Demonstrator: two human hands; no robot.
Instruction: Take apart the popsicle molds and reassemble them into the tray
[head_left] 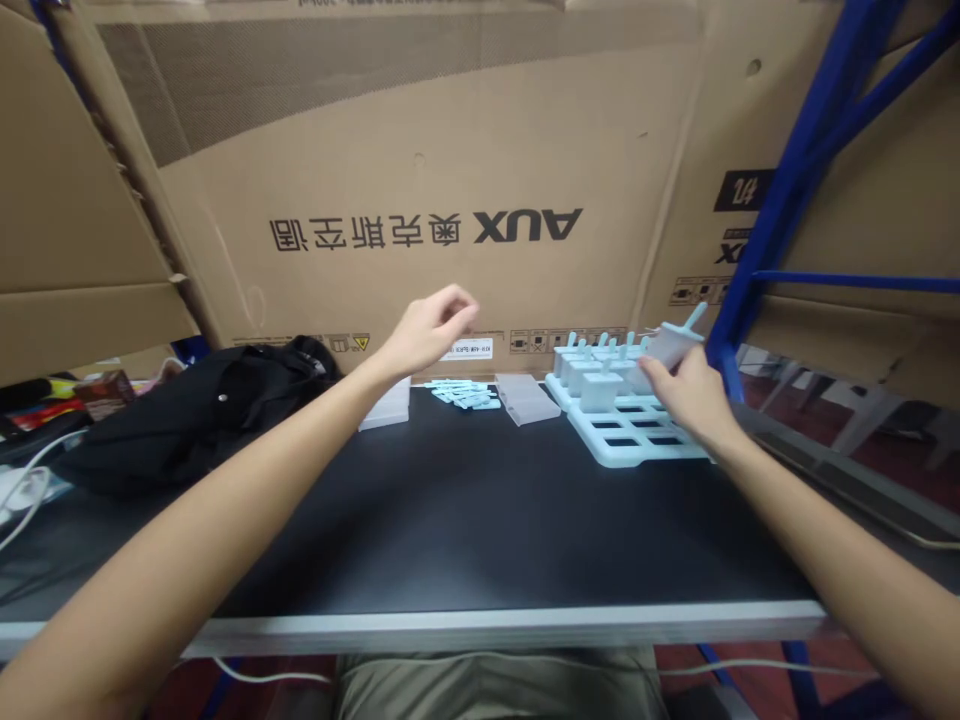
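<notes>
rack (619, 455): pale blue, part-loaded with moulds (598, 393). right hand (696, 400): closed on one tilted, stick-topped mould (671, 345) above the rack; step, apparently, positioning; seating it would call for levelling over an opening (622, 441). left hand (437, 325): narrow, curled, left of the rack; contents, cannot tell.

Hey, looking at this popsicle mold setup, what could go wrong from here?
The mold in the right hand is tilted above the rack, so it might catch a neighboring mold or miss its slot. The rack sits near the table's right side, so a bump might push it off. The loose sticks could scatter if brushed.
</notes>
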